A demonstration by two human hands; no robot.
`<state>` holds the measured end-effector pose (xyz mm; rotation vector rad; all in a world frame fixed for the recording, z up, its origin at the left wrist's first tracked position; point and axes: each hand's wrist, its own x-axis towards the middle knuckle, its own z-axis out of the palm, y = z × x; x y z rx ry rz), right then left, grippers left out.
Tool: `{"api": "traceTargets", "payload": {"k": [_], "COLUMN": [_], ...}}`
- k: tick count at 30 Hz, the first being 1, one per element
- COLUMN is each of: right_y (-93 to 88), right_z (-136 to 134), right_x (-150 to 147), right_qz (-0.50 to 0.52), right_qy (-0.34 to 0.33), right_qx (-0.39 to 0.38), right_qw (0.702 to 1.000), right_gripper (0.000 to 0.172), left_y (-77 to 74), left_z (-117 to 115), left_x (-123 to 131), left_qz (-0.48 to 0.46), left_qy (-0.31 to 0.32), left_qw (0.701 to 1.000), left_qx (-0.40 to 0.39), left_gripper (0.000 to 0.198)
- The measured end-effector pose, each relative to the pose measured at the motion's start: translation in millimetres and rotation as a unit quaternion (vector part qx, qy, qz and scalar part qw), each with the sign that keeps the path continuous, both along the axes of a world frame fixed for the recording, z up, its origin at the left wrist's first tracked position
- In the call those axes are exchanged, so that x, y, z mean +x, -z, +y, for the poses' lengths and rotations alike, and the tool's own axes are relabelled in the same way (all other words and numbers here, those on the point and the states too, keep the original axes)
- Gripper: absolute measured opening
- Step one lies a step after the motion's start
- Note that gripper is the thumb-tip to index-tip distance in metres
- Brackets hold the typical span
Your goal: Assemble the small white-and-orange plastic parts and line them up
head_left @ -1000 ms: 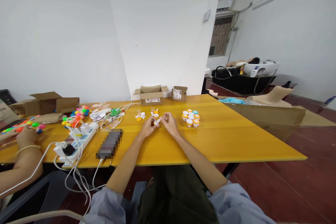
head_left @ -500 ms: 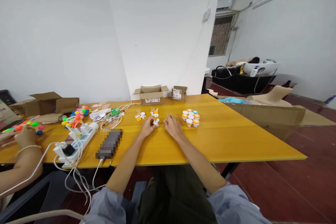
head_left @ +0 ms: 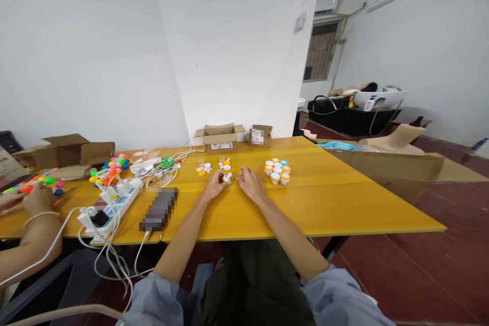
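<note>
My left hand [head_left: 214,187] is closed on a small white plastic piece [head_left: 226,178], pinched at the fingertips just above the table. A short gap to its right, my right hand [head_left: 250,183] hovers low over the wood, fingers bent and apart; nothing shows in them. Beyond my left hand lie loose parts: clear cups [head_left: 221,159], white and yellow rings [head_left: 227,167], and an orange ring [head_left: 201,173] beside small white pieces [head_left: 207,167]. Several small round containers [head_left: 277,169] with white tops and orange or teal rims stand grouped right of my right hand.
Two cardboard boxes, an open one [head_left: 219,137] and a smaller one [head_left: 261,136], stand at the wall. A phone [head_left: 159,209], power strip [head_left: 114,209] and cables lie left. Farther left, another person's hand [head_left: 40,198] touches colourful balls [head_left: 114,165].
The fingers of my right hand have drawn in slightly toward the left hand. The white piece in my left hand has tilted a little. The grouped containers stay put.
</note>
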<state>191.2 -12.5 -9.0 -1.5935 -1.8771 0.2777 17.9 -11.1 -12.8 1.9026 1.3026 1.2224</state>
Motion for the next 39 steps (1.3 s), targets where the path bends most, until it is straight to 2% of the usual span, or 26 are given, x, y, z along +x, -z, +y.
{"api": "traceTargets", "payload": {"k": [8,13,22,30,36,39], "right_y": [15.2,18.1,19.9,24.9,26.0,21.6], "right_z": [15.6,21.1,27.7,35.5,35.5,32.4], "right_x": [1.6,3.2,4.2,1.3,1.9,2.0], "right_qz": [0.103,0.137,0.195,0.312,0.324,0.322], "right_qy": [-0.017,-0.018,0.006,0.013,0.0,-0.041], "right_qx": [0.05,0.069,0.058,0.033,0.063,0.068], "right_qw": [0.993,0.988,0.979,0.949,0.944,0.943], "right_gripper": [0.032,0.031,0.024,0.035,0.024,0.014], "left_y": [0.8,4.3,3.1,2.0,4.1,3.5], "left_z": [0.1,2.9,2.7,1.7,3.7,2.9], "left_x": [-0.1,-1.7,0.2,-0.2,-0.3,0.0], "left_qz": [0.008,0.007,0.002,0.006,0.005,0.002], "left_qy": [-0.001,-0.003,0.006,0.006,0.002,0.006], "left_qw": [1.0,1.0,1.0,1.0,1.0,1.0], "left_qx": [0.005,0.006,-0.013,-0.013,-0.013,-0.005], "left_gripper": [0.023,0.025,0.024,0.024,0.026,0.025]}}
